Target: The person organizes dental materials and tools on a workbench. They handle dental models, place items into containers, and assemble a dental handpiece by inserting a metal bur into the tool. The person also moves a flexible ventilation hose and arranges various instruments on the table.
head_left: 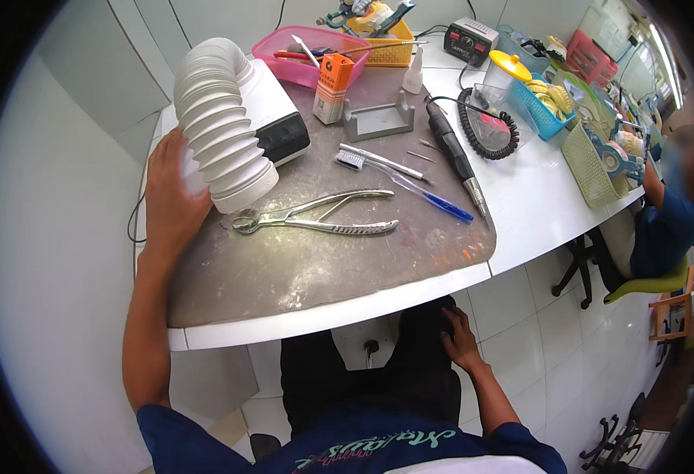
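My left hand (175, 193) is at the left side of a white ribbed suction hose (224, 126), fingers stretched along it and thumb apart near its lower mouth. Its fingertips are partly hidden behind the hose, so I cannot tell how firmly it touches. The hose bends down from a white box (272, 95) with a dark front panel. Just right of the hose's mouth lie metal pliers (323, 213) with long, partly spread handles. My right hand (462, 340) rests on my dark-trousered thigh below the table edge, holding nothing, its fingers apart.
On the grey mat (244, 276) lie a toothbrush (410, 186), a thin white pen-like tool (382, 162), a rotary handpiece (454, 154) and a grey cradle (379, 118). Behind stand an orange-white carton (331, 87) and pink basket (292, 39). A person (663, 213) sits at right.
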Motion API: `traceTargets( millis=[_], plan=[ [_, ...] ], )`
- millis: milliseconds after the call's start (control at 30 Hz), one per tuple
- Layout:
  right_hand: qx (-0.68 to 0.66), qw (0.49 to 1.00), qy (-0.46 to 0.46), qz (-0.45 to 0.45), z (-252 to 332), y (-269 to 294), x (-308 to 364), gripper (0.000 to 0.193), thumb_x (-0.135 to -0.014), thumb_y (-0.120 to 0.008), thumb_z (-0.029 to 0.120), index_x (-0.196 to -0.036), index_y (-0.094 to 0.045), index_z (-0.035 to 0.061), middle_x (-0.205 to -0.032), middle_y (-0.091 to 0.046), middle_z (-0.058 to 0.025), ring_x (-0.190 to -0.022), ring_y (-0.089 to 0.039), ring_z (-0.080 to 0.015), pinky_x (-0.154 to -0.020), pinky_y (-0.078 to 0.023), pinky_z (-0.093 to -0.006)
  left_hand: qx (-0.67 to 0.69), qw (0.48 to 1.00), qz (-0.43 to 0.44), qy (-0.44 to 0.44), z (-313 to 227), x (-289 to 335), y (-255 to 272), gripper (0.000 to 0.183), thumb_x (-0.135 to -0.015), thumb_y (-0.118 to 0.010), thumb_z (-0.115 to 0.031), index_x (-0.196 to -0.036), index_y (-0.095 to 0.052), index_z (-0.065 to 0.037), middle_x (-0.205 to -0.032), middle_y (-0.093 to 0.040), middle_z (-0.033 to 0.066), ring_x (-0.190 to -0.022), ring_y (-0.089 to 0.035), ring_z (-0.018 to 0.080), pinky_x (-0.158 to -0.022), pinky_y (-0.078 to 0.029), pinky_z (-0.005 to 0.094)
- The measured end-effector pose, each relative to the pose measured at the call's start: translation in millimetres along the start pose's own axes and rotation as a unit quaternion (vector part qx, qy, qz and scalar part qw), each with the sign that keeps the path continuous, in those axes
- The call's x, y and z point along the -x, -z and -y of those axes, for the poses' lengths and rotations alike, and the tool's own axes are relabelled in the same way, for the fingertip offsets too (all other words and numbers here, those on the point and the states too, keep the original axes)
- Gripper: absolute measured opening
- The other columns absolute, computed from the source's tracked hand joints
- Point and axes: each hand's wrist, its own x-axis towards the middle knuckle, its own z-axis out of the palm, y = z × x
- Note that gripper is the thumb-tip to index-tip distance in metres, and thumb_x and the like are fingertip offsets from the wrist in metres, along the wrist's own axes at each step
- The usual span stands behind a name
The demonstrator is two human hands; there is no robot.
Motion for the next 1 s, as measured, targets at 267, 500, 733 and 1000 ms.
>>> traceTargets(
  millis=[267,500,733,1000],
  plan=[
    [0.016,0.998,-0.040,-0.052,-44.0,11.1,-30.3,0.046,-0.092,-0.060,0.013,-0.137,-0.050,0.0073,-0.132,-0.054,-0.0191,-0.107,-0.062,-0.0339,-0.088,-0.053,-0.0398,-0.016,1.000,-0.022,-0.016,-6.7,-2.0,-0.2,0.086,-0.069,-0.082,-0.027,-0.141,-0.043,-0.002,-0.140,-0.050,0.0205,-0.133,-0.044,0.0406,-0.110,-0.039,0.0456],
    [-0.092,0.926,-0.022,-0.367,22.1,109.6,-17.9,0.027,-0.095,-0.055,0.005,-0.121,-0.062,-0.0001,-0.103,-0.069,-0.0125,-0.082,-0.068,-0.0189,-0.073,-0.055,-0.0294,-0.003,1.000,-0.029,-0.001,-2.6,3.8,-2.1,0.083,-0.069,-0.083,-0.027,-0.139,-0.045,-0.003,-0.137,-0.053,0.0213,-0.131,-0.045,0.0417,-0.108,-0.040,0.0462],
    [-0.109,0.893,0.159,-0.407,133.5,197.0,-13.5,0.022,-0.097,-0.053,0.006,-0.113,-0.064,-0.0034,-0.094,-0.069,-0.0115,-0.078,-0.067,-0.0156,-0.071,-0.054,-0.0263,0.006,0.997,-0.045,0.066,5.5,0.3,-2.6,0.086,-0.068,-0.084,-0.025,-0.140,-0.044,-0.003,-0.134,-0.055,0.0212,-0.124,-0.054,0.0372,-0.102,-0.046,0.0421],
    [-0.002,0.916,0.293,-0.274,254.6,253.4,-161.8,0.019,-0.095,-0.059,0.015,-0.104,-0.069,0.0009,-0.093,-0.072,-0.0106,-0.081,-0.070,-0.0167,-0.072,-0.055,-0.0297,0.026,0.992,-0.036,0.114,20.1,-5.0,-2.6,0.082,-0.071,-0.081,-0.022,-0.141,-0.043,-0.003,-0.134,-0.056,0.0198,-0.119,-0.058,0.0356,-0.097,-0.049,0.0407]
  ],
)
